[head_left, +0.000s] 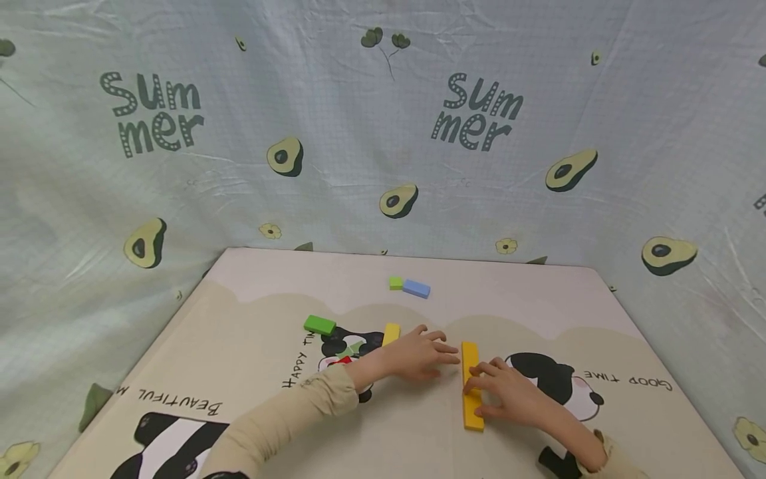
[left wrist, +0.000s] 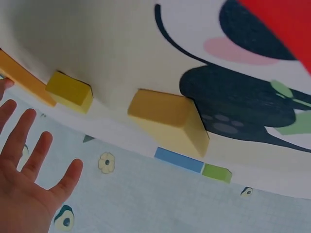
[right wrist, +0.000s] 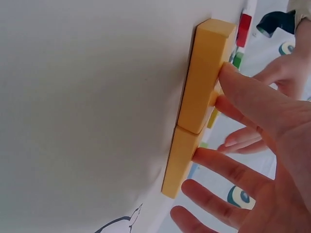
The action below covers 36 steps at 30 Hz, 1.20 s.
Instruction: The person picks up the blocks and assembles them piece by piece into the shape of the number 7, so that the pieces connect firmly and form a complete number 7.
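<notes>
Two orange-yellow blocks (right wrist: 204,73) lie end to end in one row, plainest in the right wrist view. My right hand (head_left: 509,396) is at this row (head_left: 473,416); its thumb and some fingers touch the blocks, the fingers not closed round them. My left hand (head_left: 421,356) hovers left of the row with fingers spread and nothing held. In the left wrist view that hand (left wrist: 29,184) is near a small yellow block (left wrist: 70,92), apart from it. A paler yellow block (left wrist: 170,116) stands farther along; the left forearm partly covers a yellow block (head_left: 391,332) in the head view.
A blue block (head_left: 416,289) and a light green block (head_left: 395,283) lie near the table's far edge. Left of the hands are a green block (head_left: 320,324) and a red piece (head_left: 344,360), partly hidden by the sleeve. A printed curtain (head_left: 335,133) hangs behind the table.
</notes>
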Motion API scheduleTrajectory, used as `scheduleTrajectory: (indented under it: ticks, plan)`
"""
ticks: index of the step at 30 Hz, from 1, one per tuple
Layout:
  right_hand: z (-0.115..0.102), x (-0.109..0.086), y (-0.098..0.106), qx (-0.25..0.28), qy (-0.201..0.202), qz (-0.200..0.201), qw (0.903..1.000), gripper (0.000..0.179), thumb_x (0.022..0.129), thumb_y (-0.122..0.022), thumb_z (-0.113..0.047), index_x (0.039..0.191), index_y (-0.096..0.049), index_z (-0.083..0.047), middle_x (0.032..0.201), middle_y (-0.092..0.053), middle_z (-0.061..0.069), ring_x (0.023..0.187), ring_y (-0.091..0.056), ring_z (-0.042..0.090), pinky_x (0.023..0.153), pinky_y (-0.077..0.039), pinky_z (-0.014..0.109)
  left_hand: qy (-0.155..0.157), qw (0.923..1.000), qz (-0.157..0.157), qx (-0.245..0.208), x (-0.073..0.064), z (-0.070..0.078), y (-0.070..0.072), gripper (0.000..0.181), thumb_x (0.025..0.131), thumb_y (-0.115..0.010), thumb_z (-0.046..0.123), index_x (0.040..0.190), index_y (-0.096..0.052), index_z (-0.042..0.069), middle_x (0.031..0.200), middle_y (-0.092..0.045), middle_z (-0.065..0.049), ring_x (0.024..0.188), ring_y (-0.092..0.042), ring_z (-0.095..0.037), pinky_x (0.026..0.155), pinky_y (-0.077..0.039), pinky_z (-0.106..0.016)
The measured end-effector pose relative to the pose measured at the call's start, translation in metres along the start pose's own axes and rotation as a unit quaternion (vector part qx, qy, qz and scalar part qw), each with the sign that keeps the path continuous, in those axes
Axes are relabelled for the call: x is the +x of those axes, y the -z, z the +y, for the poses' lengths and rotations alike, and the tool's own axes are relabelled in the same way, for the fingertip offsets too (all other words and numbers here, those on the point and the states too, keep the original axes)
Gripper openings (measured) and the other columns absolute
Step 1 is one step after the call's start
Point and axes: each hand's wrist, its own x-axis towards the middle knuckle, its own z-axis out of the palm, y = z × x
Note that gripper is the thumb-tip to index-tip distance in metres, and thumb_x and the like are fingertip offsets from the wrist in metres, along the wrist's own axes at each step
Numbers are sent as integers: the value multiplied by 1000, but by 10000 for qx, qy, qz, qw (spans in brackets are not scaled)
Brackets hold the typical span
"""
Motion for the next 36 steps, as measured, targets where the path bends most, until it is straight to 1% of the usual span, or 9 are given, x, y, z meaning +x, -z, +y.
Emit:
scheduleTrajectory:
  ticks: [3, 6, 10, 14, 17, 21, 25, 31, 36]
  plan:
    - [3, 1, -2, -71, 88, 80, 9999, 23, 73, -69, -37, 93, -60, -33, 110, -59, 2, 93, -49, 19, 75, -46, 40, 83, 9999, 115, 35, -4, -3, 5, 40, 88, -52, 34, 128, -48, 28, 131, -49, 12, 120, -43, -13, 98, -37, -40]
    - [5, 1, -3, -86, 136, 129, 9998, 22, 73, -69, -37, 92, -61, -34, 108, -59, 0, 93, -48, 18, 75, -45, 38, 159, 9996, 241, -51, -8, -6, 7, 39, 88, -52, 34, 126, -50, 27, 127, -53, 13, 118, -43, -12, 97, -36, -37]
    - [6, 2, -3, -37, 85, 108, 9999, 21, 72, -69, -37, 92, -61, -35, 106, -58, -2, 93, -48, 17, 75, -45, 37, 196, 9986, 462, -144, -14, -10, 8, 36, 89, -52, 32, 125, -52, 26, 122, -56, 14, 115, -45, -12, 96, -37, -35]
    - [6, 3, -2, -73, 67, 131, 9999, 19, 73, -69, -35, 91, -62, -35, 103, -58, -5, 92, -48, 15, 74, -45, 35, 189, 9977, 642, -87, -20, -12, 9, 35, 89, -53, 31, 124, -54, 25, 120, -57, 13, 113, -47, -12, 94, -37, -34]
    - [6, 4, -1, -134, 83, 162, 9997, 19, 74, -69, -33, 92, -63, -34, 102, -58, -6, 91, -48, 15, 74, -45, 34, 238, 9972, 693, -121, -26, -15, 9, 36, 88, -54, 31, 124, -53, 24, 121, -57, 12, 113, -46, -12, 95, -37, -34]
    - [7, 5, 0, -158, 66, 190, 9997, 23, 73, -70, -32, 94, -63, -29, 100, -59, -6, 89, -47, 13, 73, -45, 31, 330, 9964, 765, -181, -34, -19, 9, 36, 88, -55, 29, 124, -53, 23, 122, -57, 10, 114, -46, -13, 94, -37, -33]
    - [7, 6, 1, -152, 54, 237, 9996, 26, 72, -71, -31, 96, -62, -26, 98, -60, -7, 86, -46, 12, 70, -44, 28, 374, 9958, 824, -115, -42, -23, 9, 35, 88, -54, 28, 123, -54, 22, 122, -58, 8, 113, -47, -14, 94, -37, -34]
    - [6, 6, 2, -170, 86, 246, 9995, 25, 72, -72, -31, 95, -62, -28, 99, -60, -6, 87, -46, 13, 70, -44, 29, 474, 9951, 865, 8, -53, -29, 6, 35, 87, -55, 27, 122, -55, 22, 121, -58, 8, 113, -48, -15, 93, -38, -34]
    - [5, 6, 2, -187, 201, 259, 9993, 19, 72, -71, -29, 90, -63, -30, 102, -61, -3, 90, -48, 15, 71, -44, 31, 503, 9931, 1034, -219, -64, -33, 2, 35, 86, -57, 24, 120, -56, 19, 120, -59, 5, 111, -49, -16, 92, -38, -36]
